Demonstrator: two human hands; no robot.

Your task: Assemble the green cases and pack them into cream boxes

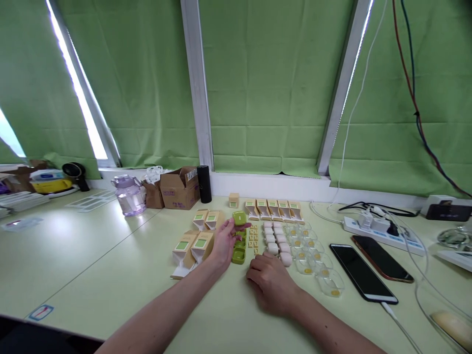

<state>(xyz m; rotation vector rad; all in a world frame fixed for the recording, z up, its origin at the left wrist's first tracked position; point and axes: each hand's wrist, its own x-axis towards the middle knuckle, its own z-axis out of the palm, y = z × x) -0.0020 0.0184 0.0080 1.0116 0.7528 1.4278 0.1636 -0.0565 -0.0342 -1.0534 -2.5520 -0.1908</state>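
My left hand (222, 244) grips a small olive-green square case (239, 218) between thumb and fingers, raised above the table. Below it, more green cases (238, 254) stand in a column, partly covered by that hand. My right hand (271, 282) rests low on the table with its fingers curled; whatever is under the fingertips is hidden. Just beyond those fingertips lie small tan card pieces (252, 236) in two columns. Right of them are rows of small white rounded cases (272, 248) and pale pink ones (285, 258).
Clear plastic shells (331, 282) with yellow dots lie farther right, beside two phones (363, 273) and a power strip (383, 236) with cables. Open tan cartons (202, 246) stand left and behind. A purple jug (130, 195), cardboard box (180, 189) and black cylinder (204, 184) stand farther back.
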